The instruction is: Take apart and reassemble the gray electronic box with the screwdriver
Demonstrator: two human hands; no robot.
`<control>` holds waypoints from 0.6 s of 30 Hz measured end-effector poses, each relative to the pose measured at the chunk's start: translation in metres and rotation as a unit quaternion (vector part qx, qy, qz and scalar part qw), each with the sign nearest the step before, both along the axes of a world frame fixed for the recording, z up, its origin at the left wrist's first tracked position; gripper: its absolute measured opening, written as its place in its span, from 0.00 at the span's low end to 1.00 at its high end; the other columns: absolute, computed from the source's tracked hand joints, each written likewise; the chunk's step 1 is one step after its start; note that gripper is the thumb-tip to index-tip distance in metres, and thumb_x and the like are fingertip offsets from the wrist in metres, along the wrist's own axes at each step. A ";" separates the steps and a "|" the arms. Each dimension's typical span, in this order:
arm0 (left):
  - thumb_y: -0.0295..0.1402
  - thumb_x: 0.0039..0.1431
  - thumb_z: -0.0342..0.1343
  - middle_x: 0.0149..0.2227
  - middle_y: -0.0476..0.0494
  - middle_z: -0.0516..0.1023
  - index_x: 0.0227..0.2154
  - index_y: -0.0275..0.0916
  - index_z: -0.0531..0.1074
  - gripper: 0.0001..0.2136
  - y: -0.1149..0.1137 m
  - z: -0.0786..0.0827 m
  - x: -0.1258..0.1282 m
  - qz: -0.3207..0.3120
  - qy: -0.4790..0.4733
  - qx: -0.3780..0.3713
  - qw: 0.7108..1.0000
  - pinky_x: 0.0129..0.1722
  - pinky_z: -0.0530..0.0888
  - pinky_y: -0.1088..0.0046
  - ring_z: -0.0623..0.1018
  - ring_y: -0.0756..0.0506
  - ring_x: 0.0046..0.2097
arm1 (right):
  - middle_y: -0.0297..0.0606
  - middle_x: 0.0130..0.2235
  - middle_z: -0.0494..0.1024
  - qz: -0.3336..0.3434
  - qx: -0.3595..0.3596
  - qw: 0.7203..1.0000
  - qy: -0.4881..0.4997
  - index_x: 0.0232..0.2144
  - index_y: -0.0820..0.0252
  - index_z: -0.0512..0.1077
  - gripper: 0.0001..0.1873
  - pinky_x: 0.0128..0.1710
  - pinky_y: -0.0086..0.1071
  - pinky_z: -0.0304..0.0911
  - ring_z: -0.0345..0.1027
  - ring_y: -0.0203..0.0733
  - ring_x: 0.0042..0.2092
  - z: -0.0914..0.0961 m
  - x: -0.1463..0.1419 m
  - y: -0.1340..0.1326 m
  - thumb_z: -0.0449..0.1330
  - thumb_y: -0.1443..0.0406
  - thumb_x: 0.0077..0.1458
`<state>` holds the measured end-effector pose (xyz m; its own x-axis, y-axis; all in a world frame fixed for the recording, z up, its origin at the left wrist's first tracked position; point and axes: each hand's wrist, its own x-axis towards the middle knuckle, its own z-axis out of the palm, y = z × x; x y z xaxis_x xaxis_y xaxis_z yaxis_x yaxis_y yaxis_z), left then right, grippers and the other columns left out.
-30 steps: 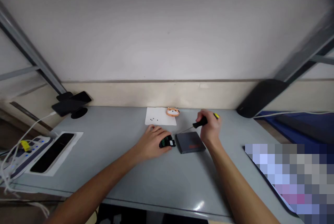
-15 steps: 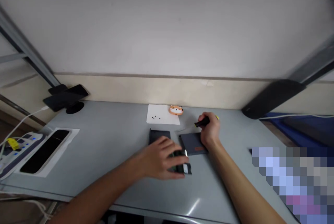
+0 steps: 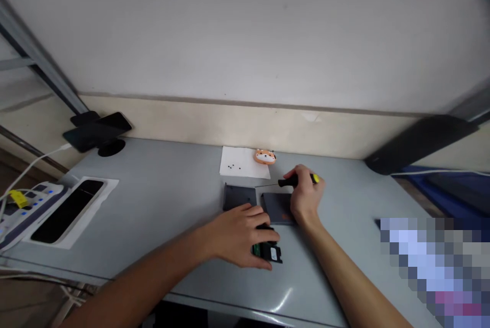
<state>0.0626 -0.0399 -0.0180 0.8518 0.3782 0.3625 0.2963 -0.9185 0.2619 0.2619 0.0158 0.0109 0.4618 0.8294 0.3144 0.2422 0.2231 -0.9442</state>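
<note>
My left hand (image 3: 241, 238) arches over a small black part with a green circuit board and a white label (image 3: 271, 254), its thumb on the near side and its fingers across the far side. Part of this piece is hidden beneath the palm. In my right hand (image 3: 307, 193) is a screwdriver (image 3: 289, 181) with a black and yellow handle; its thin shaft points left. Under the shaft's tip lies a dark open casing half (image 3: 239, 196). A second dark flat cover (image 3: 277, 208) rests beside it, partly behind my right wrist.
Several tiny dark screws lie on a white paper (image 3: 245, 167), with an orange animal-faced case (image 3: 265, 156) at its corner. A phone on a stand (image 3: 99, 131), another phone (image 3: 67, 210) and a power strip (image 3: 30, 210) are at left. A black cylinder (image 3: 417, 142) stands back right.
The view has shifted slightly. The screwdriver has turned so that its shaft lies nearer level, with the tip over the casing half. My left hand stays on the circuit board part.
</note>
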 end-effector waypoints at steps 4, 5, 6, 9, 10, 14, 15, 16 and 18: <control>0.57 0.55 0.65 0.48 0.39 0.77 0.49 0.41 0.77 0.27 0.001 0.005 -0.003 0.019 -0.009 -0.029 0.999 0.53 0.72 0.62 0.76 0.40 0.48 | 0.34 0.19 0.68 0.035 0.033 0.998 -0.042 0.15 0.56 0.69 0.19 0.26 0.32 0.57 0.62 0.39 0.24 0.010 0.005 -0.006 0.53 0.61 0.55; 0.56 0.58 0.64 0.47 0.39 0.77 0.49 0.41 0.77 0.26 0.002 0.007 -0.004 0.023 -0.019 -0.033 0.999 0.54 0.72 0.62 0.76 0.40 0.48 | 0.35 0.18 0.68 0.054 0.038 0.996 -0.054 0.14 0.56 0.68 0.19 0.26 0.32 0.57 0.61 0.39 0.24 0.012 0.006 -0.008 0.53 0.62 0.55; 0.54 0.61 0.61 0.46 0.40 0.78 0.48 0.41 0.77 0.23 0.004 0.010 -0.005 0.026 -0.030 -0.033 0.999 0.54 0.72 0.63 0.76 0.41 0.48 | 0.35 0.18 0.67 0.074 0.038 0.995 -0.063 0.14 0.56 0.67 0.19 0.26 0.33 0.56 0.61 0.39 0.24 0.014 0.006 -0.009 0.52 0.62 0.55; 0.41 0.72 0.52 0.40 0.42 0.79 0.41 0.40 0.77 0.13 0.015 0.020 -0.014 0.059 -0.053 -0.008 0.997 0.50 0.73 0.64 0.76 0.43 0.46 | 0.35 0.19 0.68 0.141 0.004 0.986 -0.093 0.14 0.57 0.68 0.20 0.27 0.33 0.56 0.62 0.39 0.25 0.016 0.002 -0.014 0.53 0.62 0.56; 0.38 0.73 0.49 0.39 0.42 0.78 0.38 0.40 0.77 0.13 0.020 0.023 -0.018 0.085 -0.058 0.001 0.995 0.48 0.73 0.64 0.76 0.44 0.44 | 0.35 0.19 0.69 0.162 -0.010 0.981 -0.108 0.14 0.57 0.68 0.20 0.27 0.33 0.55 0.62 0.39 0.25 0.016 0.000 -0.016 0.53 0.62 0.56; 0.33 0.74 0.44 0.31 0.44 0.75 0.31 0.39 0.73 0.16 0.041 0.026 -0.036 0.183 -0.092 0.039 0.978 0.44 0.73 0.64 0.73 0.45 0.38 | 0.34 0.20 0.71 0.222 -0.037 0.960 -0.165 0.16 0.58 0.70 0.20 0.29 0.32 0.55 0.63 0.38 0.26 0.015 -0.009 -0.021 0.53 0.63 0.58; 0.33 0.74 0.44 0.29 0.45 0.74 0.30 0.39 0.72 0.17 0.045 0.025 -0.039 0.197 -0.095 0.050 0.975 0.42 0.72 0.65 0.72 0.45 0.36 | 0.34 0.20 0.72 0.230 -0.037 0.958 -0.168 0.16 0.58 0.71 0.20 0.29 0.32 0.55 0.64 0.38 0.27 0.015 -0.010 -0.021 0.53 0.63 0.59; 0.33 0.74 0.43 0.28 0.45 0.73 0.29 0.39 0.72 0.18 0.049 0.023 -0.042 0.204 -0.094 0.061 0.972 0.41 0.72 0.66 0.72 0.46 0.35 | 0.35 0.21 0.73 0.236 -0.036 0.957 -0.166 0.17 0.58 0.71 0.21 0.30 0.32 0.56 0.64 0.38 0.27 0.015 -0.010 -0.022 0.53 0.62 0.60; 0.32 0.74 0.43 0.27 0.46 0.71 0.26 0.39 0.70 0.19 0.054 0.019 -0.046 0.208 -0.093 0.077 0.971 0.39 0.71 0.67 0.71 0.46 0.34 | 0.36 0.21 0.74 0.246 -0.032 0.956 -0.159 0.17 0.58 0.72 0.21 0.30 0.32 0.56 0.65 0.39 0.27 0.015 -0.011 -0.022 0.53 0.62 0.60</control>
<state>0.0168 0.0137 0.0008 0.5520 0.6042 0.5746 0.6101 -0.7624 0.2156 0.2513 -0.0060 0.0258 -0.0986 0.9439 0.3151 0.3993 0.3276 -0.8563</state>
